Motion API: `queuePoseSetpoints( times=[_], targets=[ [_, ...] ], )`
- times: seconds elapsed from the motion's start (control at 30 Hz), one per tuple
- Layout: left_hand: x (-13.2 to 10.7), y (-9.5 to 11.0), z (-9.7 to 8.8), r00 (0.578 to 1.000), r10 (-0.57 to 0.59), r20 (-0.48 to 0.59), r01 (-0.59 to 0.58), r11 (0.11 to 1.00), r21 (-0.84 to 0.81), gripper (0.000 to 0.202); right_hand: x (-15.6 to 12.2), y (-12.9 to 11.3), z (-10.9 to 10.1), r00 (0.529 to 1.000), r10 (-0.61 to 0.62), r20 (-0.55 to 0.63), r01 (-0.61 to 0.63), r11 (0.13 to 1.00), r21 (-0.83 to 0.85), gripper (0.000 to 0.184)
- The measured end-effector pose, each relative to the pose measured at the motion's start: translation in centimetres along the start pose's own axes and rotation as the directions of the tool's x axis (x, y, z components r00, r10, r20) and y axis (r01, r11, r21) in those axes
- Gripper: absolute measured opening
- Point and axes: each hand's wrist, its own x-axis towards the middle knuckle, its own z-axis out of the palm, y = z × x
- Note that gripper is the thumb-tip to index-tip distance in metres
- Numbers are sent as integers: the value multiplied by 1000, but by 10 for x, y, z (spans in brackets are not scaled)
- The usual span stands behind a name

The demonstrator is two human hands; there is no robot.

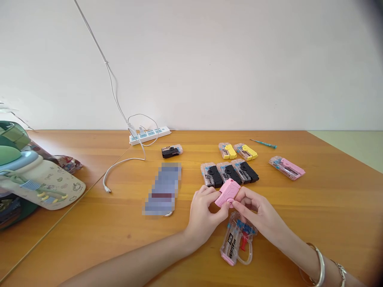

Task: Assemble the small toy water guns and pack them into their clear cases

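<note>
A pink plastic water gun cover [228, 193] is held up between both hands, above the table. My left hand [206, 215] grips its left side, with the thumb near the lower edge. On the right side, the fingertips of my right hand [254, 205] pinch it near a round detail. Just below lies a clear mini water gun body [235, 239] with a pink base, blue and red inner parts and a looped trigger guard. My right hand partly hides its upper end.
Several black mini water guns [229, 174] stand in a row behind my hands, with yellow ones [227, 151] farther back. A pink one [287, 168] and a screwdriver [263, 144] lie right. Leftward are a blurred phone-like object [164, 189], a power strip [149, 135] and a large cup [56, 183].
</note>
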Motion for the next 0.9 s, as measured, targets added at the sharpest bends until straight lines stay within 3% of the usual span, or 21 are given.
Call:
queuePoseSetpoints(
  times=[0.27, 0.63, 0.73, 0.9],
  targets=[
    [1, 3, -1, 1000, 4, -12, -3, 999, 55, 26, 0, 7, 5, 996, -39, -76, 40, 999, 17, 33],
    [1, 1, -1, 1000, -10, 15, 11, 999, -51, 28, 1, 5, 0, 996, -34, -87, 32, 999, -20, 21],
    [2, 1, -2, 1000, 16, 27, -13, 993, -116, 13, 0, 6, -1, 985, -117, -129, 106, 990, -88, 14],
    [4, 1, -4, 998, 45, 41, -35, 974, -226, 25, -2, 6, -2, 943, -284, -173, 236, 938, -255, 6]
  ],
)
